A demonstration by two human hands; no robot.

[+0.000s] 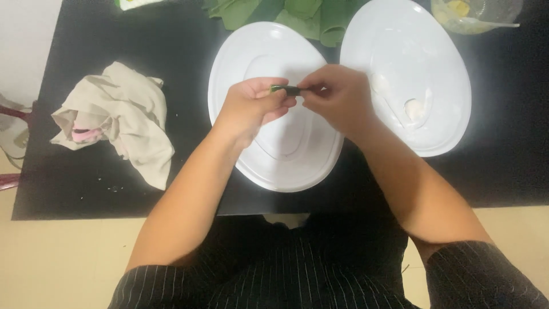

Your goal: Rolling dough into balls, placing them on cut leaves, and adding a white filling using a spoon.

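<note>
**Green leaf strip pinched between both hands above the left plate**

The green leaf strip (284,89), small and folded or rolled tight, is held level between the two hands, above the near-left white oval plate (274,166). The left hand (251,106) comes in from the lower left with the forearm bare, fingers curled inward, its grip clenched on the strip's left end. The right hand (337,97) reaches in from the lower right, knuckles up, thumb and fingertips pinching the strip's right end. The two hands almost touch, and only a short piece of the strip shows between them.

A second white oval plate (452,74) lies just beside the first, to the right, carrying white dough lumps (413,109). A pile of green leaves (297,17) sits at the far edge of the black desk (503,160), behind both plates. A clear bowl with a spoon (477,17) stands in the far right corner. A crumpled beige cloth (123,120) lies well apart on the left. Nothing lies between the hands and the plate below.
</note>
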